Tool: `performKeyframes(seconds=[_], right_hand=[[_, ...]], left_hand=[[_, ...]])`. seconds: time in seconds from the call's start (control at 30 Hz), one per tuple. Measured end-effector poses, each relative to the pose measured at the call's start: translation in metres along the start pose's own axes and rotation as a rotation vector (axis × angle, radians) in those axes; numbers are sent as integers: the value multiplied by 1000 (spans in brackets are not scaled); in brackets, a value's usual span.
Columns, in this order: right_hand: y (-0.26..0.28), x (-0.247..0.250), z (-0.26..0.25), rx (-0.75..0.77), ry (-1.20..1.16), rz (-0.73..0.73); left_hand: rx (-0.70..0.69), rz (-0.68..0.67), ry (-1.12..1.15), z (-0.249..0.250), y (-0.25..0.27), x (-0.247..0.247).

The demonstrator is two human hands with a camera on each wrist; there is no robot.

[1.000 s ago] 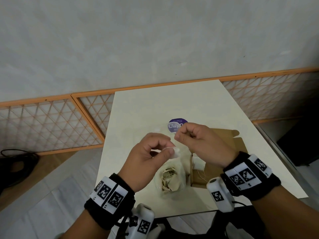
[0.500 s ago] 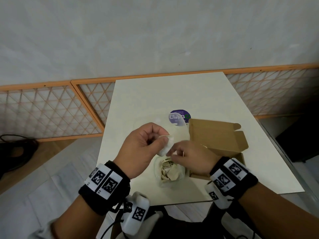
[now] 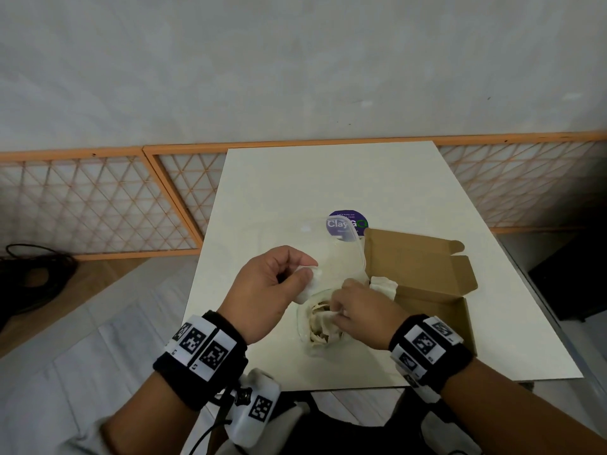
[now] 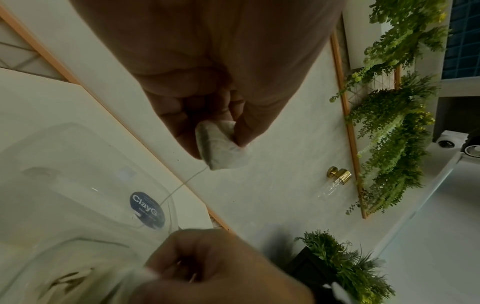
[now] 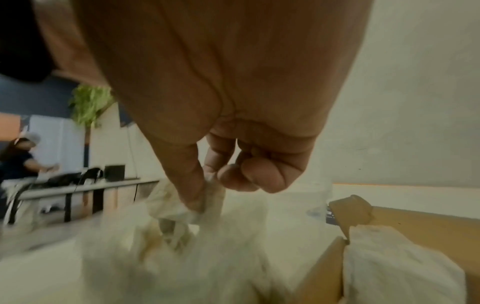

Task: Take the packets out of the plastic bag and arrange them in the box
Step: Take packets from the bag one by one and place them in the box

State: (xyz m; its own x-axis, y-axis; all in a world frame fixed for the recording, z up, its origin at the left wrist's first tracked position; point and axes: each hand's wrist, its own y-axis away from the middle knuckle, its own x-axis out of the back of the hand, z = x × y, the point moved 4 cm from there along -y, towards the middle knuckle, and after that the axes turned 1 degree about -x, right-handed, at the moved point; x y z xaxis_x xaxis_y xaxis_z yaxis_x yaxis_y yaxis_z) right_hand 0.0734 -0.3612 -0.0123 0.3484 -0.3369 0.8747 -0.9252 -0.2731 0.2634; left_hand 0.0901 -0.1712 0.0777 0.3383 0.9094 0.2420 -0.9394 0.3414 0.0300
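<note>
On the pale tabletop [image 3: 295,178], the left hand [image 3: 267,290] pinched a small white packet [image 3: 310,284] above the clear plastic bag [image 3: 323,326] of packets. The right hand [image 3: 361,310] pinched another packet [image 5: 207,197] at the bag's mouth. A purple sticker [image 3: 348,224] lay beyond. At right, the open cardboard box [image 3: 423,274] held one white packet [image 3: 384,285].

Surface: a cream table [image 3: 295,192].
Landmark: an open cardboard box [image 3: 423,267] lies on it.
Sticker: a round purple sticker [image 3: 345,221] just beyond the box.
Bag: a clear plastic bag [image 3: 328,257] touching the box's left side.
</note>
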Motion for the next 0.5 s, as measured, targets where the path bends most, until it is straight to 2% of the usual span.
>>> performKeyframes(seconds=[0.17,0.3,0.5], right_hand=[[20,37,2,17,-280,122],[25,43,6,12,-516,150],[24,27,5,1,-540,64]], left_hand=[[26,26,16,-6,0,4],[48,26,-14,-12,1,4],[73,14,-54,-16,3,1]])
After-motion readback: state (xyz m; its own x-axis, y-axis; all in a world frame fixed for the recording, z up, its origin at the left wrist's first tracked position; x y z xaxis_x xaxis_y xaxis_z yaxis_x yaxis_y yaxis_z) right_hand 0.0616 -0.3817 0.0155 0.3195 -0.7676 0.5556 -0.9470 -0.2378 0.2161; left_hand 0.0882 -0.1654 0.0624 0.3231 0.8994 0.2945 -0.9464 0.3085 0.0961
